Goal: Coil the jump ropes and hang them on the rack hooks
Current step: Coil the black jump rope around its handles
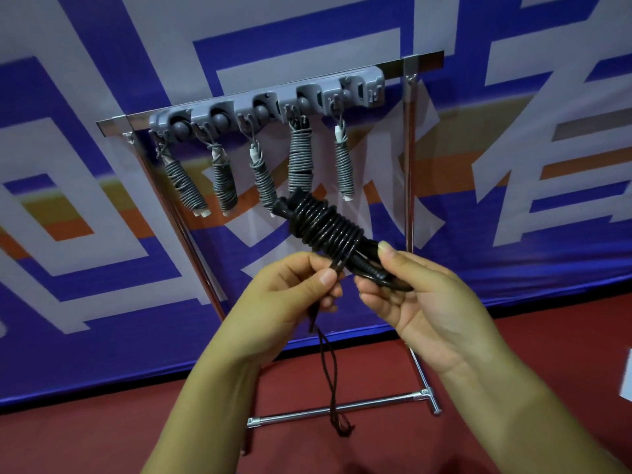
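The glossy black jump rope, wound into a tight ribbed coil around its handles (325, 227), sits near the middle of the view, slanting from 11 o'clock up by the rack down to 4 o'clock, where the right hand (420, 302) curls its thumb and fingers around the handle end and a loose loop. At 8 o'clock from the coil, the left hand (290, 295) pinches a thin dark braided cord (330, 367) that dangles straight down to a frayed knot near the floor. Open air lies between the coil's upper tip and the five grey coiled jump ropes (263, 172) hanging just above it at 12 o'clock. They hang from small hooks on a grey moulded plastic hook strip (266, 104) fixed to a shiny chrome tube rack (408, 159), whose foot bar crosses the red carpeted floor (547, 388) at 6 o'clock. Behind it hangs a blue and white printed fabric banner (85, 234).
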A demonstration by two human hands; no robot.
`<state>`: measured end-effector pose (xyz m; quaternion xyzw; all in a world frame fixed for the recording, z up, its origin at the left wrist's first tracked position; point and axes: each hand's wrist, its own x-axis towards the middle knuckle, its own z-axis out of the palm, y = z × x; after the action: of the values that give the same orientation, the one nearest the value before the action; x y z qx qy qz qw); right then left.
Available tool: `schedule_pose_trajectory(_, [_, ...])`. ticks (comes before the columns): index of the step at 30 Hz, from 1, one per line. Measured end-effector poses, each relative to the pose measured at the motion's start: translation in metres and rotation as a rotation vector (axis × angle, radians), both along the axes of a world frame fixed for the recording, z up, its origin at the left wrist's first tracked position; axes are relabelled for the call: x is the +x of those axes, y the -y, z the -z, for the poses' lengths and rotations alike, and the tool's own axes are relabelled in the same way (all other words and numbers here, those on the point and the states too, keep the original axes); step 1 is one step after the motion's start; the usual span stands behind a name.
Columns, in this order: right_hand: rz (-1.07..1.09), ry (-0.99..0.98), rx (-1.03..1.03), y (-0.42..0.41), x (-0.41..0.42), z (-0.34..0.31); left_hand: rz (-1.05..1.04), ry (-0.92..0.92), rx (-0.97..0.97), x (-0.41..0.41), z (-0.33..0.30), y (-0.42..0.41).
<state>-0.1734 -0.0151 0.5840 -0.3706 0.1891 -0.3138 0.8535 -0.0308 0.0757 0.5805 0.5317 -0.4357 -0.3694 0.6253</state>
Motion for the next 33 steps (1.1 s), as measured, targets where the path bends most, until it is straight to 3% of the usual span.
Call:
schedule_pose_trajectory(4, [-0.112, 0.040, 0.094, 0.001, -0.007, -0.003, -0.075, 0.070, -0.132, -0.001, 0.003, 0.004])
schedule_pose_trajectory(12, [-0.463, 0.178, 0.474, 0.006, -0.001, -0.004, 0.129, 0.018, -0.342, -0.004, -0.007, 0.016])
schedule_pose_trajectory(15, [-0.354, -0.030, 0.186, 0.005, 0.001, -0.001, 0.033, 0.020, -0.285, -0.001, -0.001, 0.016])
schedule_pose_trajectory(18, [0.010, -0.234, -0.389, 0.003, 0.005, 0.019, -0.096, -0.024, -0.253, -0.002, 0.002, 0.015])
schedule_pose_trajectory(20, [0.198, -0.249, -0.767, -0.001, 0.003, 0.026, -0.137, -0.040, -0.248, -0.005, -0.002, 0.013])
schedule_pose_trajectory(22, [0.258, -0.225, -0.959, -0.003, 0.003, 0.028, -0.148, -0.042, -0.225, -0.010, -0.006, 0.011])
schedule_pose_trajectory(28, [0.363, -0.171, -0.910, -0.007, -0.003, 0.021, -0.038, -0.078, -0.172, -0.019, -0.009, 0.006])
schedule_pose_trajectory(33, [0.375, -0.115, -0.798, -0.005, -0.003, 0.023, 0.236, -0.321, -0.122, -0.007, -0.002, 0.003])
